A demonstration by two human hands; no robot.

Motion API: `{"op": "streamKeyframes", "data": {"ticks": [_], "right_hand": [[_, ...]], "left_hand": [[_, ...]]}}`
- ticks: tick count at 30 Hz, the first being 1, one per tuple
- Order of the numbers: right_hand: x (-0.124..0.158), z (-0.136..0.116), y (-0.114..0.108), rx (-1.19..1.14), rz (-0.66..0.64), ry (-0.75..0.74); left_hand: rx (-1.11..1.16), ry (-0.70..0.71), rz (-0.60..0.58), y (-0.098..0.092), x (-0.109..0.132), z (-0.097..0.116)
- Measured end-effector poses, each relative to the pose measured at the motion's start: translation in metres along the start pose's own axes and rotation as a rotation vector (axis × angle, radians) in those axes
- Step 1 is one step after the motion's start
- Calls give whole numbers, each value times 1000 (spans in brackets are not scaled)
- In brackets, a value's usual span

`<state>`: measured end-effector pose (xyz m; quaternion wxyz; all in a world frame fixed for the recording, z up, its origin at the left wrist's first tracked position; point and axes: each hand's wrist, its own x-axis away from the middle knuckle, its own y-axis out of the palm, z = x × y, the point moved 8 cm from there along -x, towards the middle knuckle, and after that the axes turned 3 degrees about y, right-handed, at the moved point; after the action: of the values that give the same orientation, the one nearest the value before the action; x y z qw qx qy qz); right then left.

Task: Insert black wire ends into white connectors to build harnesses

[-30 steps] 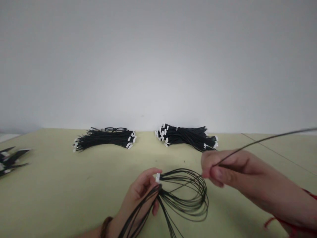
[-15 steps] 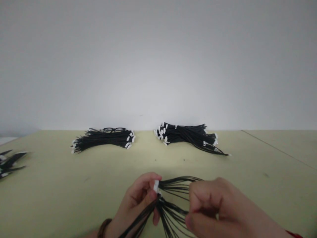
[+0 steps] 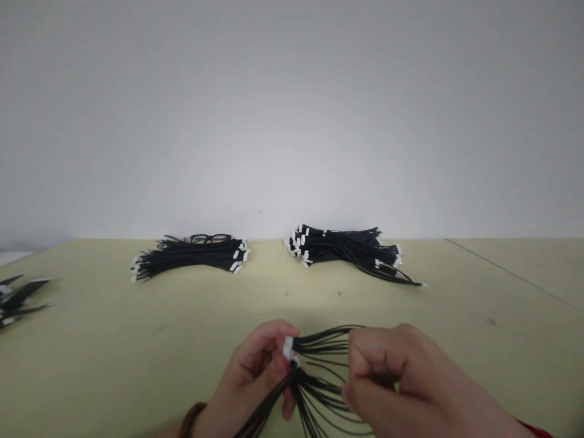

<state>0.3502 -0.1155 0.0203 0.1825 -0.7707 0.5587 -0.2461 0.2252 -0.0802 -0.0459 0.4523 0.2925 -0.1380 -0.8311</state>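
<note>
Left grip: left hand (image 3: 252, 372) clamped, thumb and fingers closed on a white connector (image 3: 288, 348) and the black wires (image 3: 322, 347) running from it.
Right grip: right hand (image 3: 401, 383) just beside the left, fingers (image 3: 365, 356) curled together at the strands; the hand hides whether it clamps any.
Wire position: low centre of view, between both hands; strands fan rightward from the connector and drop past the lower frame edge.
In the way: right hand covers part of the strands.
Surface: pale yellow-green tabletop (image 3: 410, 310), a seam line crossing its right side.
Far bundles: two bundles of black wires with white ends, left bundle (image 3: 191, 257) and right bundle (image 3: 342, 250), near the far edge, side by side, well apart from the hands.
Eyeglasses: black-framed eyeglasses (image 3: 208, 238) behind the left bundle, touching it.
Left edge: partial pile of black wires (image 3: 18, 301), cut off by the frame.
Wrists: brown bracelet (image 3: 190, 420) on left; red band (image 3: 536, 431) at right.
Backdrop: plain white wall (image 3: 292, 121).
</note>
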Motion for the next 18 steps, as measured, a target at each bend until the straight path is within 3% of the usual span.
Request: {"op": "streamKeyframes", "data": {"ticks": [7,18], "right_hand": [[-4,-2,-1,157,56,17],[-5,-1,3,185,67,-1]], "left_hand": [[-13,-8,-6,-1,1,-1],[-13,-12,-18,1,3,-1]]}}
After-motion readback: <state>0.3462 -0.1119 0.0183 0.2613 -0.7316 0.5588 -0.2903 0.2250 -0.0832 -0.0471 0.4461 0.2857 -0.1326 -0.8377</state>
